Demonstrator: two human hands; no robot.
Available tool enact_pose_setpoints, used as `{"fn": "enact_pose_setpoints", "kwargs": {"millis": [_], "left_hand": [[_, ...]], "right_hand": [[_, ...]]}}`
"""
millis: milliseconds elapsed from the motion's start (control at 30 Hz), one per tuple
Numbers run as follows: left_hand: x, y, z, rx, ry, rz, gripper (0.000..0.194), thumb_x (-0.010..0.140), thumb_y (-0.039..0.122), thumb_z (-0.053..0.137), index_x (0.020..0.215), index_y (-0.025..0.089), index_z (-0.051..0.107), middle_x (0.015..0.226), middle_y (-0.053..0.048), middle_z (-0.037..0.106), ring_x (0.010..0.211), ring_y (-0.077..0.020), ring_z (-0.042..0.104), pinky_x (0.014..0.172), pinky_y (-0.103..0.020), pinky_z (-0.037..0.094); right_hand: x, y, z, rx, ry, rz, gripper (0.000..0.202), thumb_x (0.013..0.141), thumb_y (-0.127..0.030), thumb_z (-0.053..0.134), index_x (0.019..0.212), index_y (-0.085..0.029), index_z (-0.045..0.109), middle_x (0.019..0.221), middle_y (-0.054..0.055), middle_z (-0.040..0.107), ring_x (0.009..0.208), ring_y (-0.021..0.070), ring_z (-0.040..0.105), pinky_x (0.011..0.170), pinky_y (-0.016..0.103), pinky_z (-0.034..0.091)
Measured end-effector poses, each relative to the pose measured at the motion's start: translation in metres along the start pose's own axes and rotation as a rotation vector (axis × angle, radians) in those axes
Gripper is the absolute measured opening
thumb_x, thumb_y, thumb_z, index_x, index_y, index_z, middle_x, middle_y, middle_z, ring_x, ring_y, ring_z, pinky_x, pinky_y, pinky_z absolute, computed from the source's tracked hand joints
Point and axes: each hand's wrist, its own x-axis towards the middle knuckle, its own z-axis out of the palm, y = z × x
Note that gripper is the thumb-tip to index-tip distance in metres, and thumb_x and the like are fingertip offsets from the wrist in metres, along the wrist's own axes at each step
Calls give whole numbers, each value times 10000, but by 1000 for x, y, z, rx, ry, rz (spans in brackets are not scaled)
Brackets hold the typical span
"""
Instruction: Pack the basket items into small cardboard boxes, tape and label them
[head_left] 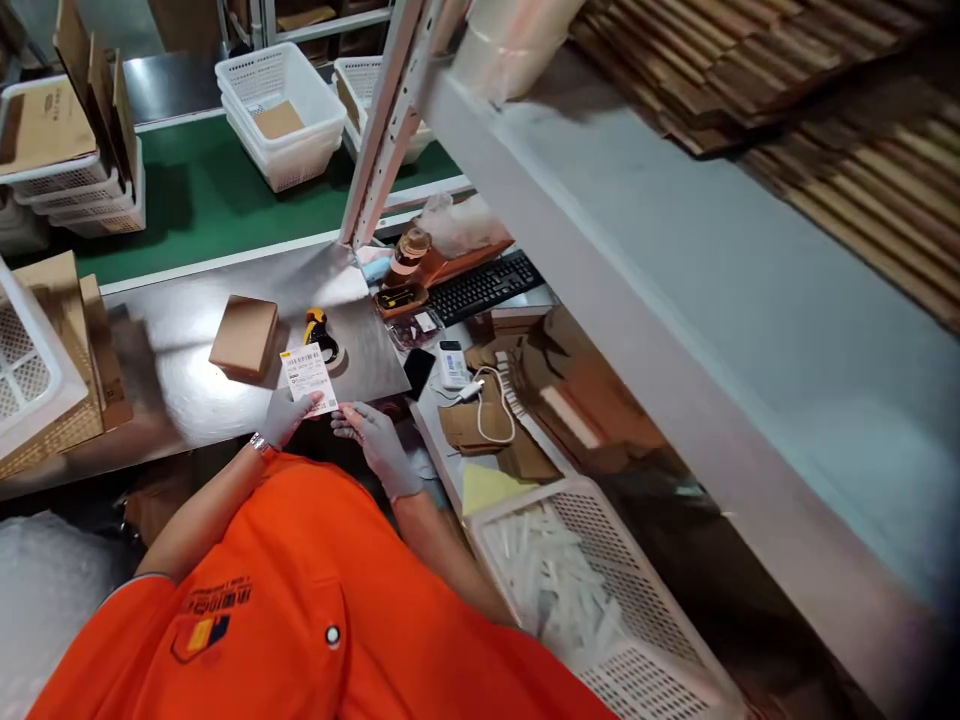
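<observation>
Grip: both my gloved hands pinch the shipping label (308,378), left hand (283,418) at its lower-left edge, right hand (373,432) at its lower-right corner, keeping the print readable.
Label: held just above the steel table (180,390).
Beyond it: small cardboard box (244,337), closed, within reach.
Right of box: yellow-black tool (319,327).
Lower right: white basket (600,600).

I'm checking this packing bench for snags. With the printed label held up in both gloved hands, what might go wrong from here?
1. The label is pinched at its lower edge between the left hand and right hand; it might curl or stick to a glove.
2. The small cardboard box lies askew on the metal table, so the label may go on crooked.
3. The yellow-and-black tool lies just behind the label and might be knocked.
</observation>
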Motion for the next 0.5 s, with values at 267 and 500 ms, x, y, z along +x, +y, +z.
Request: {"fn": "enact_pose_setpoints", "kwargs": {"millis": [267,500], "left_hand": [[-10,-7,17,53,-35,-12,403,823,369,984,1093,95,860,1182,-186,878,1028,-352,846,838,-458,733],[-14,-11,22,64,-51,14,489,763,450,1021,1076,109,866,1138,-165,886,1002,-324,849,796,-404,732]], "right_hand": [[-12,2,-16,-9,60,-22,425,693,-568,960,831,-214,770,893,55,816,770,186,740,704,305,615],[-17,3,-18,-10,55,-49,448,705,-608,956,844,-222,776,838,47,795,769,198,751,690,311,619]]}}
